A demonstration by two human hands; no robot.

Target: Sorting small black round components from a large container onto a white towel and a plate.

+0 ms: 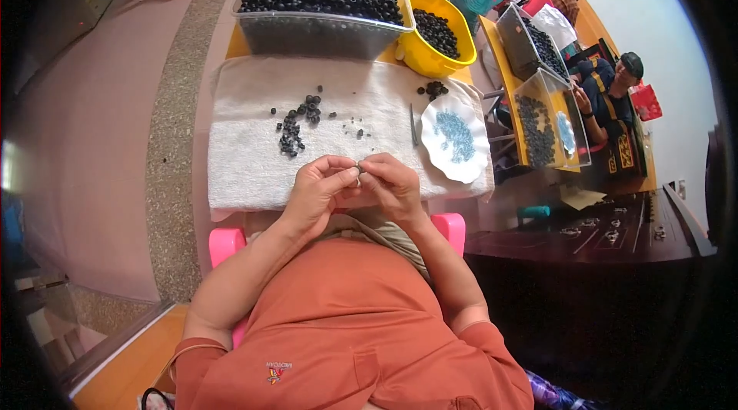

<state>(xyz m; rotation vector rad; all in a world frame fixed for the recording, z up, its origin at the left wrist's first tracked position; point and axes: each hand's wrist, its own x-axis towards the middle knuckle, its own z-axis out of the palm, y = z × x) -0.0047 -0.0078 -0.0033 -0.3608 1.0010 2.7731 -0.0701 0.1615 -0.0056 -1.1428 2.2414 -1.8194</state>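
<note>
My left hand (319,188) and my right hand (393,185) meet over the near edge of the white cloth (246,171). Thumbs and forefingers of both pinch a small dark piece (359,169), mostly covered by the fingertips. Beyond my left hand lies a loose pile of small black ring-like pieces (290,137), some with a hole showing. Tiny dark bits (360,133) are scattered beside that pile. To the right of my right hand, a white scalloped plate (442,168) bears small light-blue pieces (453,137). A thin dark tool (413,125), perhaps tweezers, lies left of the plate.
Behind the cloth stand a clear plastic bin (319,31) and a yellow basin (432,65), both holding many black pieces. A small black cluster (434,90) lies above the plate. At right, another person (607,87) sits by a second table with clear bins (530,48).
</note>
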